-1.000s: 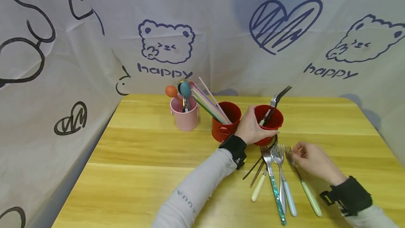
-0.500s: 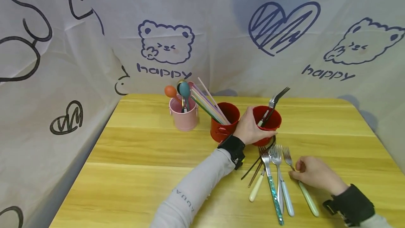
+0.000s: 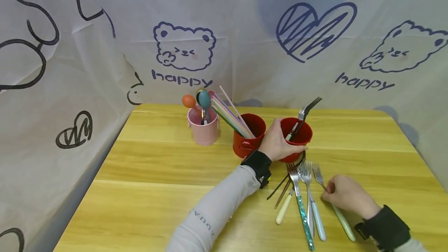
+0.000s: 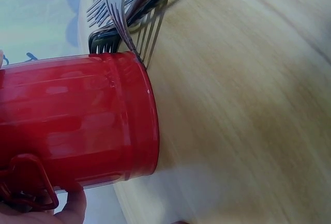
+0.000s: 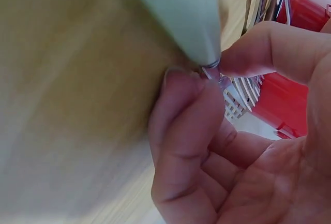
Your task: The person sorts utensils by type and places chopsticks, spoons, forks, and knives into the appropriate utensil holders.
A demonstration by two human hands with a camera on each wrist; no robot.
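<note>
In the head view my left hand (image 3: 278, 146) grips a small red bucket (image 4: 67, 120), with the thumb across its near side. Two forks (image 3: 307, 109), one black and one silver, lean up out of this bucket. My right hand (image 3: 350, 195) pinches the neck of a fork with a pale green handle (image 5: 186, 22) between thumb and fingers. That fork lies along the table, tines toward the bucket. To its left lies a bunch of several forks, among them one with a teal patterned handle (image 3: 305, 217), one light blue (image 3: 318, 221) and one cream (image 3: 284, 210).
Left of the held bucket stands another red bucket (image 3: 239, 149) with several pastel straws (image 3: 232, 118). Farther left is a pink bucket (image 3: 205, 134) with several spoons (image 3: 204, 99). A printed cloth (image 3: 245, 30) hangs along the back and left of the wooden table (image 3: 157, 205).
My right hand has moved from near the tines of the pale green fork down toward its handle. My left hand has stayed on the red bucket.
</note>
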